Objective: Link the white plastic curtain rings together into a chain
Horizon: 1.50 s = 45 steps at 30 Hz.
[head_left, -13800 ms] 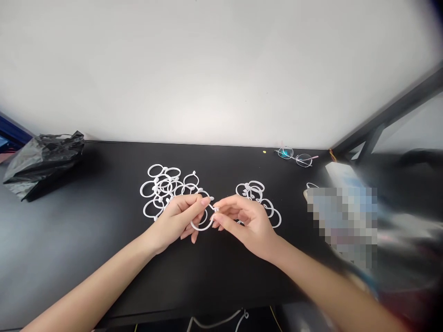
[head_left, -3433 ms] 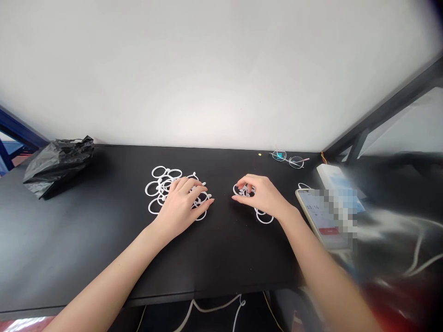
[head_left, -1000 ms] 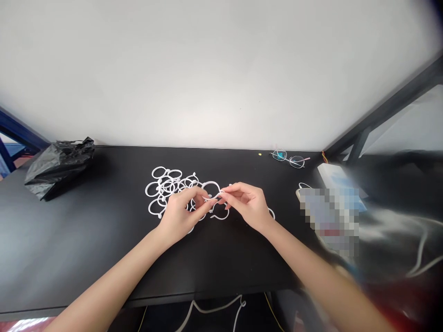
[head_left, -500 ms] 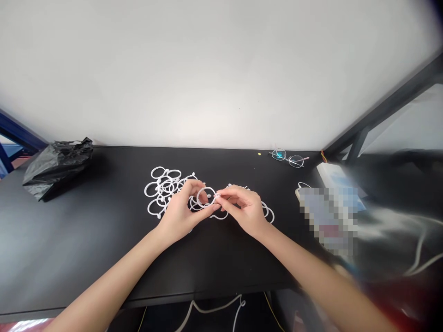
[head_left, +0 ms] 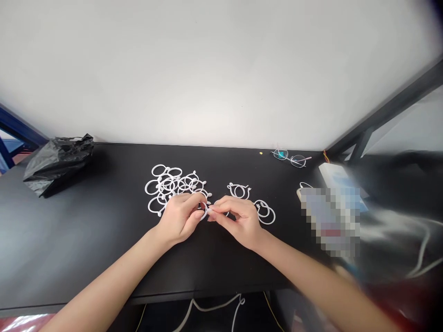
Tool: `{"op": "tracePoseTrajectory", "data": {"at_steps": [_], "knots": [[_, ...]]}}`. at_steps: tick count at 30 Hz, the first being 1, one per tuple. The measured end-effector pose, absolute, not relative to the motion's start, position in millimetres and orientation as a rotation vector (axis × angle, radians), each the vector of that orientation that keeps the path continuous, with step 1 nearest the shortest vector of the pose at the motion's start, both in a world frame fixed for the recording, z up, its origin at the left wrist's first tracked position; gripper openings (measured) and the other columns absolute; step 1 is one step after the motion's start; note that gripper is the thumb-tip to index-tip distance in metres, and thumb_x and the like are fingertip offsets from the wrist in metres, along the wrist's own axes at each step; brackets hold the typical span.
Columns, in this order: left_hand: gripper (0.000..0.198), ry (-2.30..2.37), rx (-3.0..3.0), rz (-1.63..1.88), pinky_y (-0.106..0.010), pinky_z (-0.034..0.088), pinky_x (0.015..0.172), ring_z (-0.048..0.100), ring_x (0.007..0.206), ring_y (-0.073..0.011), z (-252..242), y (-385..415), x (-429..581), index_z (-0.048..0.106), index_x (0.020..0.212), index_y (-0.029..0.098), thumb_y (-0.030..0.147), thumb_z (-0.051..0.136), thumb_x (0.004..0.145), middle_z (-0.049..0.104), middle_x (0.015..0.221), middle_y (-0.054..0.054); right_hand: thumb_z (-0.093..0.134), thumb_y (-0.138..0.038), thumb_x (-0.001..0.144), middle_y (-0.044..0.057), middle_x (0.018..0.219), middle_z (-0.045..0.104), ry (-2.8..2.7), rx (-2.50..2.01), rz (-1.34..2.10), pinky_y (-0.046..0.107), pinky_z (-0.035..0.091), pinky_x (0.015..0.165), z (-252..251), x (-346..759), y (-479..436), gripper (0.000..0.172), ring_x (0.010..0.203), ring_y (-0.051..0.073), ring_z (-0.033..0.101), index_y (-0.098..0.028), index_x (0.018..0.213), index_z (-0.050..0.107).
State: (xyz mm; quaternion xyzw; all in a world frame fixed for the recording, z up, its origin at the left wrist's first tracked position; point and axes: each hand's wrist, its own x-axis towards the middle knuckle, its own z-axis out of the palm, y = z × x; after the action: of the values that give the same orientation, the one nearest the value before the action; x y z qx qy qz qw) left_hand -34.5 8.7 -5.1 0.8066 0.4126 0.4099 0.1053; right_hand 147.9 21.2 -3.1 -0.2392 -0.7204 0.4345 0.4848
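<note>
Between my two hands is a white plastic ring [head_left: 206, 212], mostly covered by fingers. My left hand [head_left: 182, 219] is closed round its left side with curled fingers and thumb. On the ring's right side, my right hand [head_left: 242, 219] pinches it with thumb and fingertips, where a small part is hidden. A pile of similar white rings [head_left: 159, 180] with knobbed ends lies just beyond my left hand. Past my right hand are a few linked-looking rings [head_left: 249, 189] and, to its right, overlapping rings [head_left: 266, 223]. Part of another ring shows beneath my right fingers.
The black table [head_left: 114, 258] runs back to a pale wall. A crumpled black plastic bag [head_left: 57, 163] lies at left. Eyeglasses [head_left: 298, 160] rest at the back right, near a white box [head_left: 330, 173] and a pixelated object [head_left: 325, 221]. Cables hang below the front edge.
Both hands have come slightly nearer and lower with the ring. My left fingers have curled in, covering most of it. More of the rings behind my hands show now.
</note>
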Motion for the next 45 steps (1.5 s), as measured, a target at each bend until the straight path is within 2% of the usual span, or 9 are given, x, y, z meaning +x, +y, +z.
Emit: {"op": "tracePoseTrajectory", "data": {"at_steps": [6, 11, 15, 20, 23, 30, 33, 41, 45], "knots": [[0.059, 1.441, 2.539, 1.106, -0.027, 0.039, 0.056, 0.045, 0.045, -0.0128, 0, 17, -40, 0.055, 0.069, 0.017, 0.068, 0.034, 0.090, 0.049, 0.048, 0.003, 0.065, -0.019, 0.086, 0.004, 0.083, 0.072, -1.825, -0.674, 1.024, 0.024, 0.057, 0.060, 0, 159, 35, 0.009, 0.070, 0.014, 0.067, -0.019, 0.090, 0.073], [0.049, 1.767, 2.556, 0.925, -0.037, 0.042, 0.074, 0.053, 0.062, -0.0196, -2, 29, -48, 0.056, 0.065, 0.019, 0.065, 0.056, 0.082, 0.059, 0.058, -0.002, 0.069, -0.023, 0.082, 0.003, 0.090, 0.068, -2.156, -0.814, 1.007, 0.023, 0.049, 0.052, 9, 175, 48, 0.011, 0.059, 0.010, 0.060, -0.020, 0.093, 0.072], [0.040, 1.823, 2.545, 0.770, -0.038, 0.040, 0.077, 0.056, 0.072, -0.0226, -9, 33, -49, 0.063, 0.073, 0.019, 0.056, 0.056, 0.086, 0.063, 0.066, -0.005, 0.077, -0.029, 0.075, 0.004, 0.106, 0.062, -2.433, -0.897, 1.049, 0.024, 0.049, 0.057, 6, 176, 45, 0.026, 0.064, 0.010, 0.056, -0.021, 0.098, 0.068], [0.033, 1.808, 2.520, 0.715, -0.041, 0.040, 0.080, 0.058, 0.079, -0.0256, -12, 32, -48, 0.065, 0.078, 0.019, 0.049, 0.055, 0.090, 0.065, 0.074, -0.007, 0.067, -0.015, 0.080, 0.000, 0.078, 0.058, -2.499, -0.912, 0.959, 0.023, 0.046, 0.058, -1, 172, 44, 0.005, 0.061, 0.010, 0.052, -0.018, 0.083, 0.065], [0.033, 1.838, 2.509, 0.684, -0.041, 0.041, 0.079, 0.058, 0.081, -0.0268, -10, 31, -49, 0.066, 0.084, 0.018, 0.048, 0.056, 0.089, 0.065, 0.083, -0.010, 0.062, -0.008, 0.079, -0.001, 0.071, 0.057, -2.466, -0.907, 1.001, 0.023, 0.044, 0.056, -1, 173, 45, 0.010, 0.058, 0.009, 0.051, -0.017, 0.077, 0.066], [0.022, 1.556, 2.362, 1.096, -0.042, 0.045, 0.087, 0.058, 0.096, -0.0255, 4, 20, -41, 0.061, 0.103, 0.018, 0.036, 0.053, 0.093, 0.066, 0.099, -0.009, 0.069, -0.019, 0.076, 0.000, 0.070, 0.064, -1.830, -0.983, 1.436, 0.022, 0.048, 0.051, 14, 172, 43, 0.008, 0.057, 0.010, 0.059, -0.017, 0.084, 0.068], [0.034, 1.301, 2.209, 1.114, -0.041, 0.049, 0.091, 0.058, 0.105, -0.0247, 8, 10, -32, 0.053, 0.119, 0.021, 0.036, 0.059, 0.090, 0.063, 0.114, -0.010, 0.077, -0.024, 0.073, 0.002, 0.071, 0.068, -1.592, -0.845, 1.551, 0.023, 0.052, 0.049, 18, 170, 41, 0.014, 0.061, 0.013, 0.064, -0.016, 0.079, 0.067], [0.051, 1.145, 1.775, 1.072, -0.038, 0.057, 0.087, 0.063, 0.102, -0.0219, 7, 7, -25, 0.052, 0.126, 0.024, 0.033, 0.072, 0.080, 0.063, 0.119, -0.008, 0.077, -0.029, 0.075, 0.006, 0.082, 0.074, -1.453, -0.737, 1.668, 0.029, 0.061, 0.060, 14, 169, 41, 0.017, 0.068, 0.015, 0.070, -0.016, 0.076, 0.067], [0.046, 1.105, 1.619, 0.986, -0.037, 0.060, 0.082, 0.069, 0.085, -0.0193, 12, 12, -33, 0.059, 0.120, 0.021, 0.034, 0.073, 0.079, 0.069, 0.105, -0.006, 0.078, -0.030, 0.075, 0.006, 0.085, 0.075, -1.500, -0.797, 1.634, 0.032, 0.062, 0.064, 17, 169, 42, 0.018, 0.073, 0.018, 0.072, -0.015, 0.077, 0.068]]}}
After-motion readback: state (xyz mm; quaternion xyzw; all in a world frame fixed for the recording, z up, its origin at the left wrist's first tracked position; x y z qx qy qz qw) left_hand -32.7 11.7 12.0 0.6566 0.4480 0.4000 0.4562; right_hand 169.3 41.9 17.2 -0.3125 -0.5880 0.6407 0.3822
